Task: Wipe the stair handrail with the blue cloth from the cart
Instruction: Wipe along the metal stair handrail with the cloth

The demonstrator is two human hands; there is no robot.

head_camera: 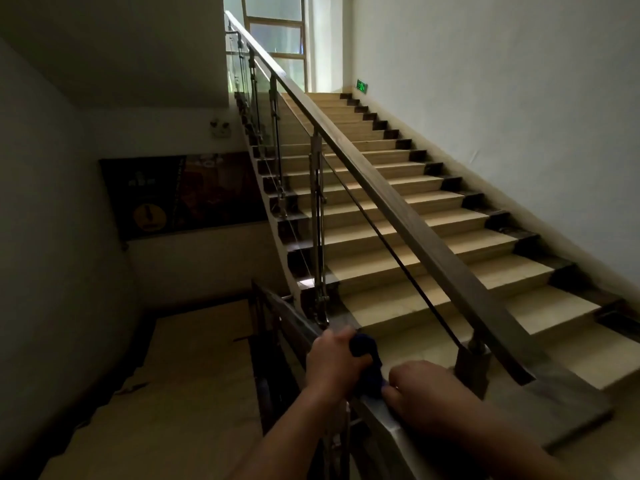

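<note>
I have a single view to work from, so nothing is shared between views. The head camera sits at the wearer's eye level and faces forward, up the flight of stairs (467, 237). The lens is wide-angle, and straight edges bow near the frame borders. Closest to the lens, at bottom centre, are the left hand (334, 363), the right hand (426, 396) and the blue cloth (367, 355) between them. From there the handrail (415, 233) runs diagonally away to the window (277, 39) at top centre. The lower landing (194, 375) occupies bottom left; the side wall (519, 98) fills the right.
</note>
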